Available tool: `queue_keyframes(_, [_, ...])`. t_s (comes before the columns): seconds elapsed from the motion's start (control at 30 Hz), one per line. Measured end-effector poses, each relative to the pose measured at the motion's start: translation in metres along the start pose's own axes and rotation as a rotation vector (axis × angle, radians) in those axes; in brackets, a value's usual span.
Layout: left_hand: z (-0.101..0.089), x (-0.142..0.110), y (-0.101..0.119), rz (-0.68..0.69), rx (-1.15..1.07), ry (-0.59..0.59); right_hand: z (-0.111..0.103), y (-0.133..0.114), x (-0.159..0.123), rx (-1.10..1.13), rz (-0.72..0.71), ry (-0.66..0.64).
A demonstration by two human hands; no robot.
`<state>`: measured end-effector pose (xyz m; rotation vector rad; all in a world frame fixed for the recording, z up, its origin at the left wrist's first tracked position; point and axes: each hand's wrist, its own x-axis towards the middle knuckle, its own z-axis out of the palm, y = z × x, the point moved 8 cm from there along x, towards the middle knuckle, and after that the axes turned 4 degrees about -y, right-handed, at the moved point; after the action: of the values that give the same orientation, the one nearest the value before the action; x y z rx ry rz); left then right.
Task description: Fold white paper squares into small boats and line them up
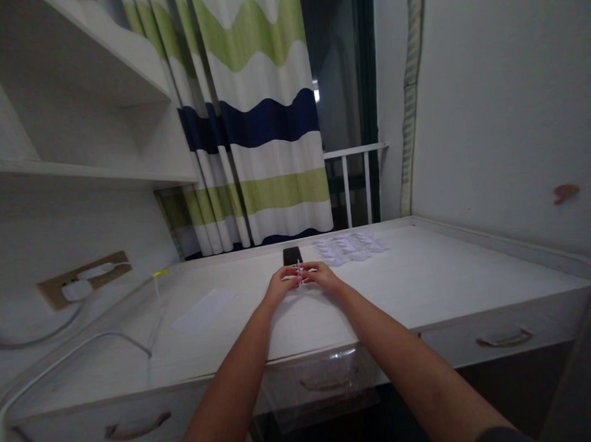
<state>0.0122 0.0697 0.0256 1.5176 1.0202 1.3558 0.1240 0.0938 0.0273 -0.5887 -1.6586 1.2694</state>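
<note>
Near the middle of the white desk (409, 284), my left hand (281, 285) and my right hand (323, 274) meet, with their fingers closed on a small folded piece of white paper (299, 274). It stands upright, thin edge towards me, between the fingertips of both hands. Its exact shape is too small to make out. Just behind the hands lies a black phone-like slab (292, 255). A group of white folded paper pieces (350, 248) sits in rows to the right of it. Flat white paper strips (204, 309) lie left of my left hand.
A white cable (107, 334) curves over the desk's left side, below a wall socket with plugs (83, 280). White shelves (82, 170) overhang the left. A striped curtain (269, 122) hangs behind the desk. Drawers with handles (504, 339) line the front.
</note>
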Motion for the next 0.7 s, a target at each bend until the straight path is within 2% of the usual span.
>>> queue_keyframes(0.17, [-0.0009, -0.0010, -0.0016, -0.033, -0.062, -0.009, 0.0003, 0.0030, 0.0029, -0.038, -0.018, -0.016])
queue_keyframes(0.4, [-0.0041, 0.0004, -0.0068, -0.064, -0.213, 0.006, -0.0077, 0.0065, 0.0065, -0.054, -0.096, 0.070])
queue_keyframes(0.7, [-0.0086, 0.0010, -0.0093, -0.102, -0.296, 0.058, -0.0049, 0.0068, 0.0087, -0.010, -0.074, 0.008])
